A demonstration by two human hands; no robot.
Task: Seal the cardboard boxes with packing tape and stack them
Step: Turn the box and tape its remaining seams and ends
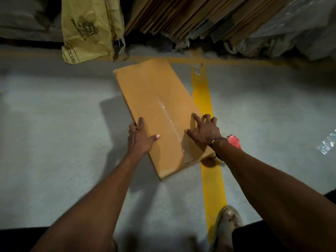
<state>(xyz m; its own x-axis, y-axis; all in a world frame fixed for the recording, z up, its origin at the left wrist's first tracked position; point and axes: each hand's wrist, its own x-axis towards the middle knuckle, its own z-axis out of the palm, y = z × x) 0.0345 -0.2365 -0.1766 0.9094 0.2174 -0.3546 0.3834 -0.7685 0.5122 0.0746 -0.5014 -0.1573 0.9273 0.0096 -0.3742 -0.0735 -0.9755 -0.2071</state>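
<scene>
Head view: the left hand [140,137] lies flat on the cardboard box [156,106], its straight fingers running along the box's left edge, thumb splayed inward across the top. The right hand [203,130] rests on the opposite side, fingers spread apart and bent, the outer ones hooking over the right edge, clamped on nothing. Between the two thumbs runs a strip of clear packing tape [168,115] down the centre seam, glossy and slightly rippled, folding over the near end just below the right palm. The box lies low on the grey floor [54,115], angled away from the fingertips, its far end near the yellow floor line [209,133] that passes under the right wrist.

Risk, as I judge it: the tape's wrinkled patch may trap air and lift if not pressed flat, and an uneven push from either hand could skew the box or pop the seam. Just beyond the right wrist sits something red [234,140], likely the tape dispenser, partly hidden. Past the box's far end lean flat cardboard sheets [181,15] and a yellow sack [87,30]
</scene>
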